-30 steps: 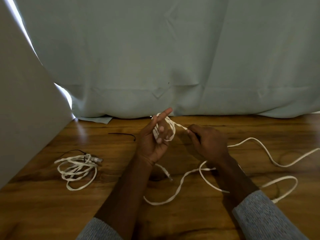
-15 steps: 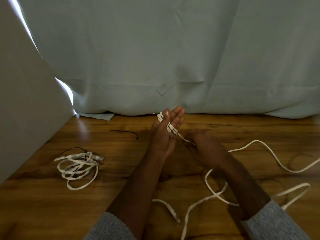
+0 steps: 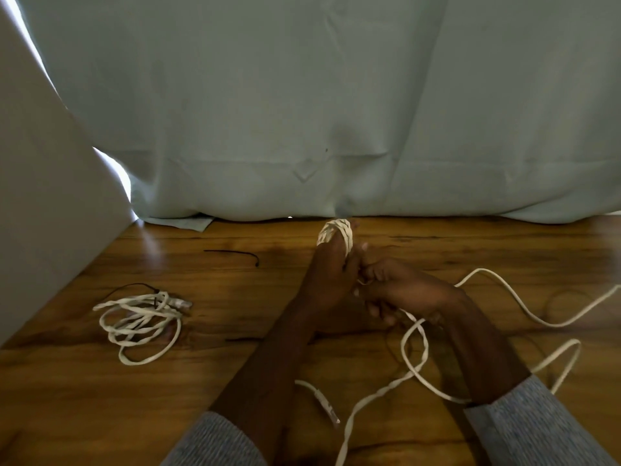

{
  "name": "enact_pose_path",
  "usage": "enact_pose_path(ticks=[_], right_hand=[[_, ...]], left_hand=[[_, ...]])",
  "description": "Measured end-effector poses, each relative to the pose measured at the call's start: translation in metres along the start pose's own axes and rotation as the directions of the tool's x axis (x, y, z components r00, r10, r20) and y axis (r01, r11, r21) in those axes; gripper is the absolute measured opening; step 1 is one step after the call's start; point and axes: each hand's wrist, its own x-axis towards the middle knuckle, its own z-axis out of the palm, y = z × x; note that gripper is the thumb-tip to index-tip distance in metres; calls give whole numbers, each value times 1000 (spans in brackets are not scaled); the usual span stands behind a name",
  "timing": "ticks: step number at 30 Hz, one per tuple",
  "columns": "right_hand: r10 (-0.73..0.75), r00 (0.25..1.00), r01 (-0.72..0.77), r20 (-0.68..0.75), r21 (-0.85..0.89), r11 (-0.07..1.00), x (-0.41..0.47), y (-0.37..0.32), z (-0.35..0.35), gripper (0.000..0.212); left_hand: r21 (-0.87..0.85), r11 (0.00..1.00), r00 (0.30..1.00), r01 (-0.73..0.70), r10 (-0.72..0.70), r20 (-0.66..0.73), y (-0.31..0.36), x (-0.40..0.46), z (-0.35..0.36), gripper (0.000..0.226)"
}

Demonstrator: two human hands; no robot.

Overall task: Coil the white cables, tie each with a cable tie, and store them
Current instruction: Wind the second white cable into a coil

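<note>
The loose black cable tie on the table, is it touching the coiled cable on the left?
No, the black cable tie lies apart from the coiled cable.

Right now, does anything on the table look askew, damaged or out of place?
Nothing looks damaged. The coiled cable at left is loose, its loops splayed unevenly though a dark tie sits on it. A spare black cable tie lies alone beyond it. The cable being wound sprawls across the wooden table.
</note>
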Motion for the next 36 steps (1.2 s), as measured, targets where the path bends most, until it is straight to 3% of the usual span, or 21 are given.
enact_pose_path(ticks=[6, 9, 11, 14, 18, 22, 25, 28, 31, 36], right_hand=[[-24, 991, 12, 128, 94, 995, -5, 5, -13, 18], [10, 997, -28, 77, 229, 973, -9, 8, -23, 28], [-36, 999, 26, 18, 381, 924, -10, 10, -28, 40], [-114, 992, 125, -53, 551, 825, -9, 13, -35, 40], [-148, 985, 164, -88, 736, 657, -9, 9, -35, 12], [-161, 983, 157, -94, 879, 450, -8, 5, -36, 38], [-183, 972, 220, -147, 840, 495, -7, 5, -31, 40], [-108, 956, 280, -273, 730, 623, -1, 6, -26, 23], [-23, 910, 288, -413, 594, 751, 10, 11, -21, 24], [33, 830, 322, -557, 526, 788, 15, 16, -21, 23]], left_hand=[[237, 967, 995, -89, 74, 71, 3, 0, -8, 31], [316, 945, 988, -78, 31, 149, 4, 1, -13, 40], [324, 946, 976, -31, -41, 214, 8, -1, -17, 45], [225, 970, 945, 95, -159, 287, 17, -4, -19, 49], [67, 982, 907, 178, -190, 376, 32, 1, -16, 51], [-127, 961, 895, 245, -174, 411, 33, 1, -15, 44], [-192, 933, 880, 306, -200, 430, 31, 0, -13, 40], [-225, 910, 866, 348, -220, 449, 33, -3, -11, 36], [-217, 887, 829, 407, -259, 495, 27, -8, -5, 27], [-161, 882, 810, 444, -317, 494, 27, -7, 0, 34]])
